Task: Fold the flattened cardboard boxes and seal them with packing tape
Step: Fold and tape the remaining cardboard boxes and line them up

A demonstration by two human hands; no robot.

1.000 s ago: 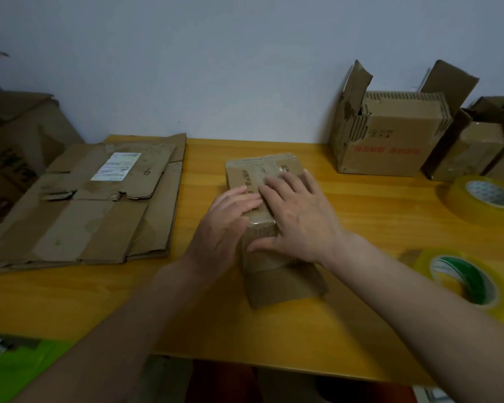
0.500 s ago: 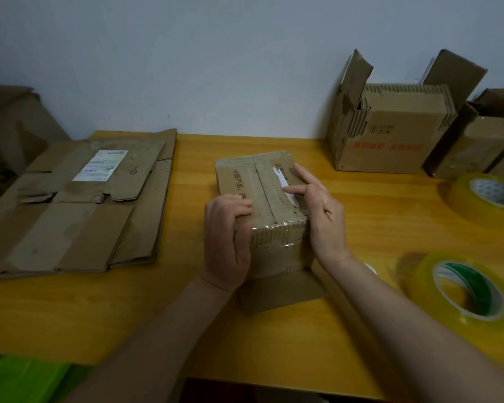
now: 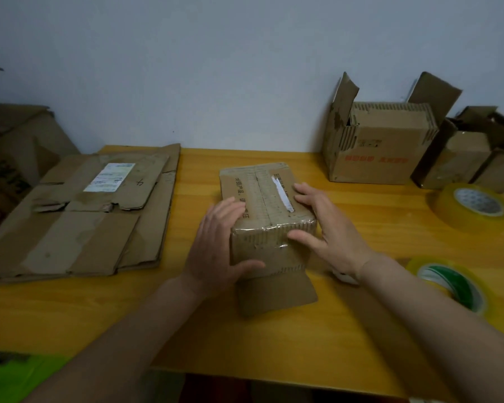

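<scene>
Both hands have slid outward: left hand at 9 o'clock, right hand at 3, fingers spread flat; we press the box tape evenly.

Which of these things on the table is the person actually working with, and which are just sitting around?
In use:
small box, held between left hand and right hand
flattened cardboard
tape rolls and

Lying about:
open boxes by the wall
green thing at the bottom left
</scene>
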